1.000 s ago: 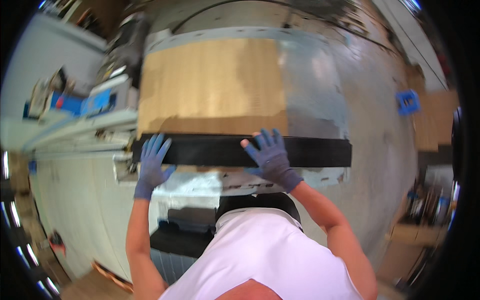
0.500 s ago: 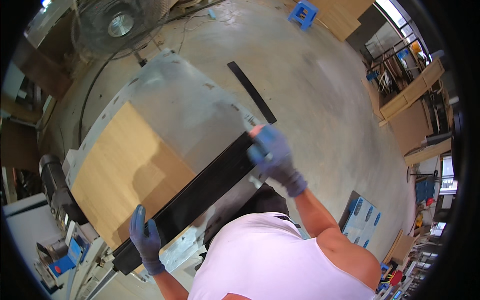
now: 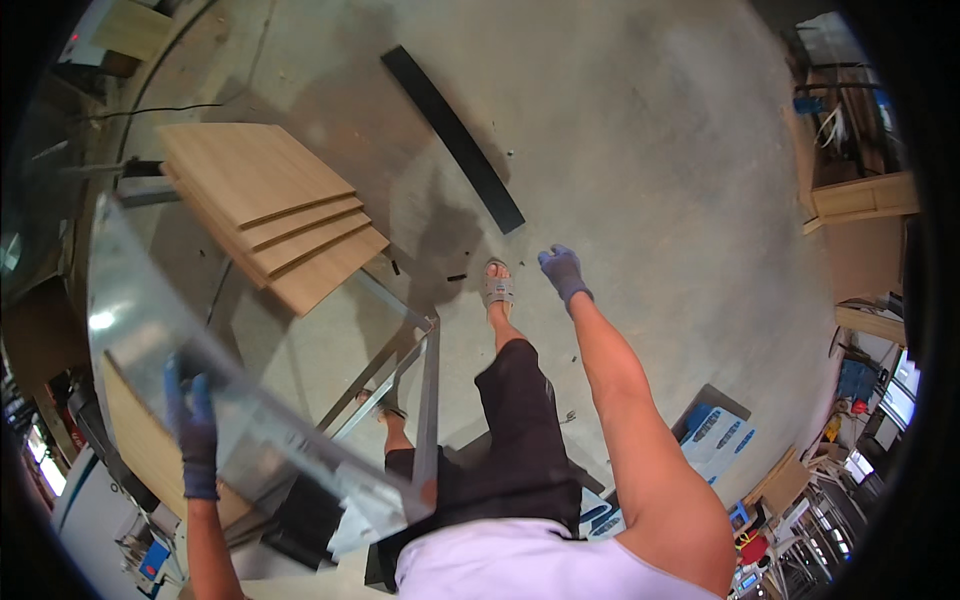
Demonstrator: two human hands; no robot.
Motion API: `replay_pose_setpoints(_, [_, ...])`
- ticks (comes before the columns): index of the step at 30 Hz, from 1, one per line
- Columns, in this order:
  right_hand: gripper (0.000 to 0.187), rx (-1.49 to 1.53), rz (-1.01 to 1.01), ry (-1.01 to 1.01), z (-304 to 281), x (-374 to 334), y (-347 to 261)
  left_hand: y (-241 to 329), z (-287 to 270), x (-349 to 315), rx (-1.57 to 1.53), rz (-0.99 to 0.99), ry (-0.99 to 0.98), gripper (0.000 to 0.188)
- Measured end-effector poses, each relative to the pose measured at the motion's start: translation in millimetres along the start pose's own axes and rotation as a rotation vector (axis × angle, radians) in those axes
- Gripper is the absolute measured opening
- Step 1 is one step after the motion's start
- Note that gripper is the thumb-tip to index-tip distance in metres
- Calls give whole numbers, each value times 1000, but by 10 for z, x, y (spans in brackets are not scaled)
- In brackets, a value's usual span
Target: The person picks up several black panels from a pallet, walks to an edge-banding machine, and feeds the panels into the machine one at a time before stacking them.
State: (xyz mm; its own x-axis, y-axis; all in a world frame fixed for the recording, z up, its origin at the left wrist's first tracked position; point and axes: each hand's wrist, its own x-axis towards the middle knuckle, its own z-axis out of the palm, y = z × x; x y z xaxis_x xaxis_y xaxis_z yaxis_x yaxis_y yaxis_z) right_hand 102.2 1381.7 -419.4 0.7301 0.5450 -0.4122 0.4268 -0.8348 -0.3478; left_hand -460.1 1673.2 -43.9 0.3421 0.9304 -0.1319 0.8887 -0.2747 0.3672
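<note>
My left hand (image 3: 190, 425), in a grey-blue glove, is over the shiny metal tabletop (image 3: 135, 270) at the left, fingers stretched out and apart. It looks open; whether it touches the metal is unclear. A light wood panel (image 3: 135, 420) lies on this top beside that wrist. My right hand (image 3: 563, 272), gloved alike, reaches low over the floor with its fingers loosely bent and nothing visible in them. Nearest to it is a long black strip (image 3: 455, 140), flat on the concrete ahead and to the left, apart from the hand.
Several stacked wood panels (image 3: 290, 190) fan out low beside the table's metal frame (image 3: 428, 400). My sandalled foot (image 3: 498, 285) stands near the strip's close end. Small dark scraps (image 3: 457, 278) lie on the floor. A blue-and-white step platform (image 3: 715, 440) is at the right.
The view has swung down and rightward. My right hand has let go of the long black piece on the table and moved out over the floor. My left hand is off it too.
</note>
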Motion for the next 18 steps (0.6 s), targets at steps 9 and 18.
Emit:
replay_pose_setpoints(9, [88,-167,10,-266,1821,1177,-15,-35,49,-140,409,-106,59,54])
replay_pose_setpoints(18, [117,-441,-81,-47,2432,1710,69,-30,413,109,340,-229,164,54])
